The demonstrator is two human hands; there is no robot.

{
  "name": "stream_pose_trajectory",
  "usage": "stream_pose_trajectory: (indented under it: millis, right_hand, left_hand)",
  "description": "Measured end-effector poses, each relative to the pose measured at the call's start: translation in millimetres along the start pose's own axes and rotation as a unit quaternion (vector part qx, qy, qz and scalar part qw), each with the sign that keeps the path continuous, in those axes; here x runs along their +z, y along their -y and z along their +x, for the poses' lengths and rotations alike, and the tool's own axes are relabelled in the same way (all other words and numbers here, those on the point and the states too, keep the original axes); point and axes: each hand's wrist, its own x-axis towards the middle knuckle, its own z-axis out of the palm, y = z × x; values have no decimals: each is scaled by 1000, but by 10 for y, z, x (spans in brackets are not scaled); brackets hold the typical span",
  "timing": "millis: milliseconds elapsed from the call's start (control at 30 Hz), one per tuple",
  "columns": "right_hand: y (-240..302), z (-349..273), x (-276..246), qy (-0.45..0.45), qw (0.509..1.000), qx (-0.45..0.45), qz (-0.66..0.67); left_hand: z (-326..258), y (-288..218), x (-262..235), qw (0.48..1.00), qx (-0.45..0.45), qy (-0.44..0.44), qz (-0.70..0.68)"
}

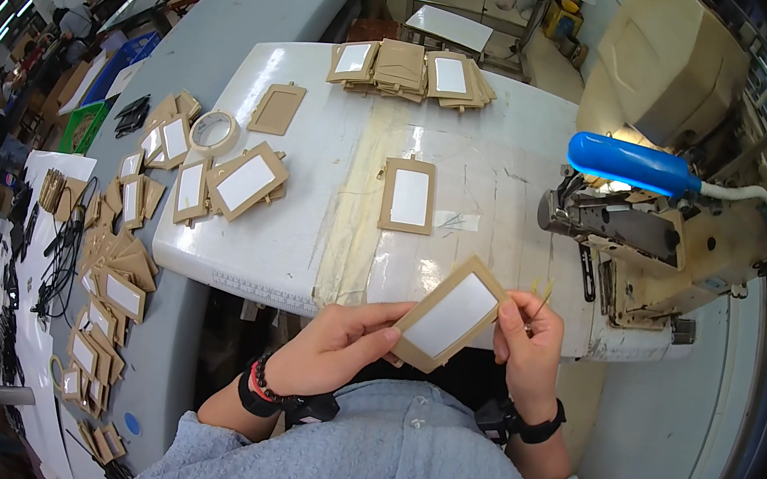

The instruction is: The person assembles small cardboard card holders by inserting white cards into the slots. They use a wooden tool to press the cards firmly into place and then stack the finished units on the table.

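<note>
Above my lap, near the table's front edge, a tan badge holder (454,315) with a white window is held at a tilt. My left hand (331,347) is closed on its lower left side, thumb on the front and fingers partly behind. At the upper right corner, my right hand (529,351) is closed with its fingertips against or just beside the edge. From between those fingers rises a small tool (542,299) with thin yellowish prongs; the rest of it is hidden. Another badge holder (408,196) lies flat on the white table just beyond.
A sewing machine (637,229) with a blue-handled lever (631,164) stands at right. Stacked badge holders (401,67) sit at the table's far edge. More holders (245,185) and a tape roll (213,133) lie at left. Many loose holders (115,253) cover the grey side table.
</note>
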Motion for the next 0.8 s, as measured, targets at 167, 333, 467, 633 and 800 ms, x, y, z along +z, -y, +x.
stream_pose_trajectory:
  millis: [167, 333, 467, 633, 800]
  right_hand:
    - [-20, -16, 3, -2, 1000, 0, -2]
    - [-41, -12, 2, 0, 1000, 0, 5]
    - [-20, -23, -23, 39, 999, -7, -36]
    - [18, -60, -40, 87, 991, 33, -92]
    - [74, -154, -16, 6, 969, -109, -224]
  left_hand:
    - [-20, 13, 6, 1000, 9, -3, 8]
    - [-9, -1, -5, 999, 11, -3, 35]
    - [61, -10, 42, 1000, 3, -16, 1]
    - [155, 137, 85, 1000, -19, -1, -15]
    - [160, 165, 74, 997, -73, -14, -26]
